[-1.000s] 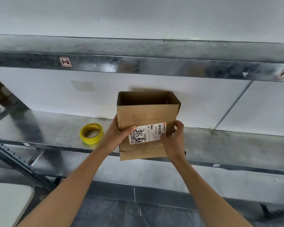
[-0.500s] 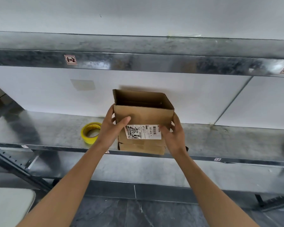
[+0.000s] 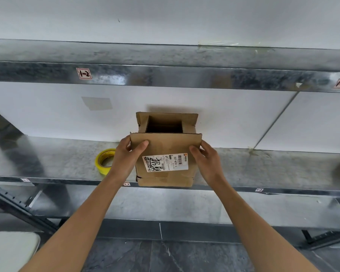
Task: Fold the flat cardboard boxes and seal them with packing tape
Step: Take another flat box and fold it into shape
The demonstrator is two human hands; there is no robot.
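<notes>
A small brown cardboard box (image 3: 166, 144) with a white shipping label stands upright on the metal shelf (image 3: 263, 169), at its front edge. Its top is open, with the two side flaps folded partly inward. My left hand (image 3: 126, 156) grips the box's upper left corner, thumb on the front face and fingers round the side. On the other side, my right hand (image 3: 206, 160) holds the box with the thumb on the front and the fingers behind the edge. A yellow roll of packing tape (image 3: 104, 160) lies on the shelf just left of my left hand.
An upper metal shelf beam (image 3: 185, 75) with small labels runs overhead. A white wall stands right behind the box. A lower shelf sits beneath, above a dark tiled floor. A pale cushion-like surface (image 3: 10, 250) shows at the bottom left.
The box has settled upright on the shelf, and its side flaps have folded inward. Both hands slid up toward the box's top corners.
</notes>
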